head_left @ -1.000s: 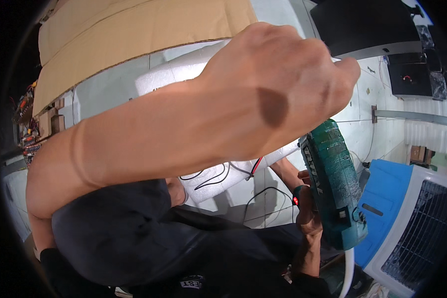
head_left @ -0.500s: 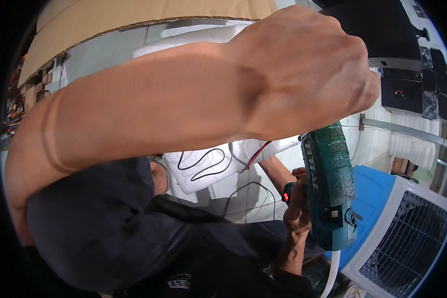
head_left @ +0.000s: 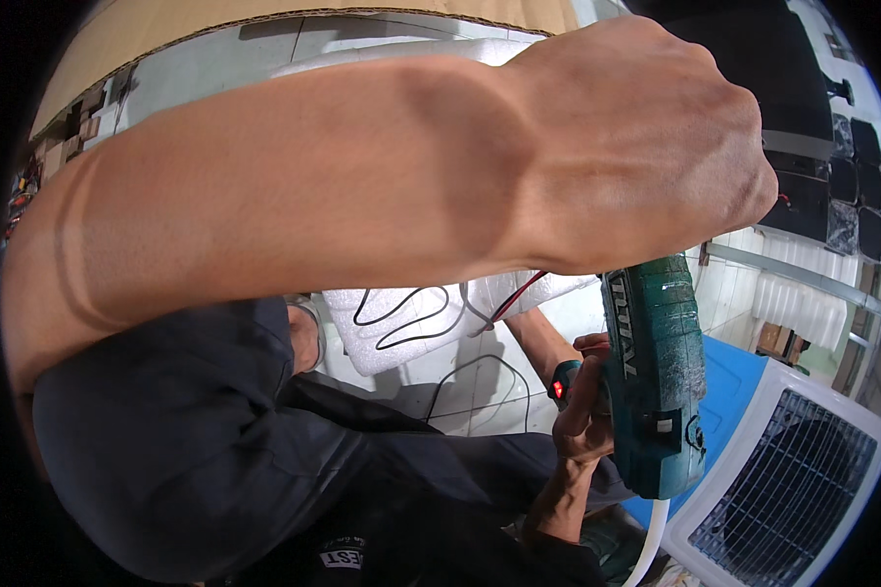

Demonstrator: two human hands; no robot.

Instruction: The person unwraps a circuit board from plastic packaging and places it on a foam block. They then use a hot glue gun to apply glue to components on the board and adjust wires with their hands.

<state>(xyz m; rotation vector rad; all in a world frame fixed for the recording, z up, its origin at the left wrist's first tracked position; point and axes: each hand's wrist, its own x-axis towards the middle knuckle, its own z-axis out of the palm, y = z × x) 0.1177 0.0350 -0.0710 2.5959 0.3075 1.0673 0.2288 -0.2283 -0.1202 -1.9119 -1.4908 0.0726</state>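
My left forearm crosses the upper part of the view, and my left hand (head_left: 646, 147) is closed in a fist with its back toward me. From under it comes a worn teal-green power tool (head_left: 661, 382), standing lengthwise with a white cord at its lower end. The hand hides the tool's front end. My right hand (head_left: 585, 421) is wrapped against the tool's left side, partly behind it. Beside those fingers sits a small teal piece with a red light (head_left: 560, 386). A bare limb (head_left: 538, 342) shows beyond it; whose it is, I cannot tell.
White foam (head_left: 392, 338) with thin black and red wires lies below my left forearm. A blue and white unit with a dark grille (head_left: 788, 484) stands at lower right. Cardboard (head_left: 294, 15) is along the far edge; black boxes (head_left: 754, 78) are at upper right.
My left hand and forearm have shifted slightly to the right. The view has moved a little, and the power tool stays between my hands.
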